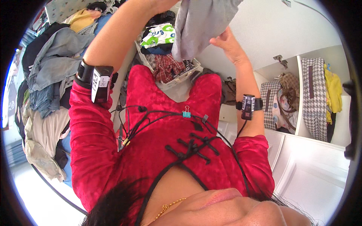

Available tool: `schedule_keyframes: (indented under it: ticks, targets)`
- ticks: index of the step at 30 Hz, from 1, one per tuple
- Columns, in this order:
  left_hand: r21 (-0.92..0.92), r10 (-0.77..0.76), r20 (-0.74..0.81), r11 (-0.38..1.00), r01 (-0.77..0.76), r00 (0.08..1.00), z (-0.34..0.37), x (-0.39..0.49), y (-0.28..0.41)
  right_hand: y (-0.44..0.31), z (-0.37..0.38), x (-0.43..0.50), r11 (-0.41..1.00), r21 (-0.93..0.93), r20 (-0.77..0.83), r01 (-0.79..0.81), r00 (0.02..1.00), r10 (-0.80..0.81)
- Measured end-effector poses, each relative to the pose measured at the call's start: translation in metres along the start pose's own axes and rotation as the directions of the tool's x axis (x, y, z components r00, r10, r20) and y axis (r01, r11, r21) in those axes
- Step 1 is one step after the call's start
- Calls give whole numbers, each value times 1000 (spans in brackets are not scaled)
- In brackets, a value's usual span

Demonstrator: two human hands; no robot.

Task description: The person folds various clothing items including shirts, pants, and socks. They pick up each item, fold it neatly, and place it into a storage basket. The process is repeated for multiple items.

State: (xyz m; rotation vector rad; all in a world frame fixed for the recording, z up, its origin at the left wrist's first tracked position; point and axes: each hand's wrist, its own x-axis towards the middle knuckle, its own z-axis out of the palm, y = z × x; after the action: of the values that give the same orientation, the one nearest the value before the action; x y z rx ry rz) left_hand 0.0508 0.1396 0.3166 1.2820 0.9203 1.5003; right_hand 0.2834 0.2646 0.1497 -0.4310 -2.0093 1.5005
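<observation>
A grey cloth garment (198,25) hangs in front of me at the top of the view, its upper part cut off by the picture's edge. My left hand (167,4) is only partly in view beside its upper left side; the fingers are out of sight, so its grip cannot be told. At the garment's right edge is my right hand (227,43), thumb and fingers apart, with the thumb against the cloth. Below the garment, between my knees, a light-coloured basket (176,82) holds a red plaid garment (165,66) and a white-and-green printed cloth (159,35).
Clothes, including denim (45,96) and a yellow piece (82,19), are heaped on the left. On the right, an open white cabinet (298,96) contains houndstooth fabric boxes (314,99), bags and a yellow garment (333,90). Black cables (169,113) cross my front.
</observation>
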Motion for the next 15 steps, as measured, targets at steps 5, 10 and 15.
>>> schedule_keyframes:
  ticks: [5,10,15]
  targets:
    - [-2,64,-21,998,-65,998,-27,15,24,34,40,-23,931,173,164,-321,942,294]
    - [911,288,-247,393,121,925,-106,18,-17,1,75,-52,869,392,240,-302,945,221]
    - [348,-528,143,818,457,837,-83,-71,-152,-20,74,-55,772,579,229,-263,961,155]
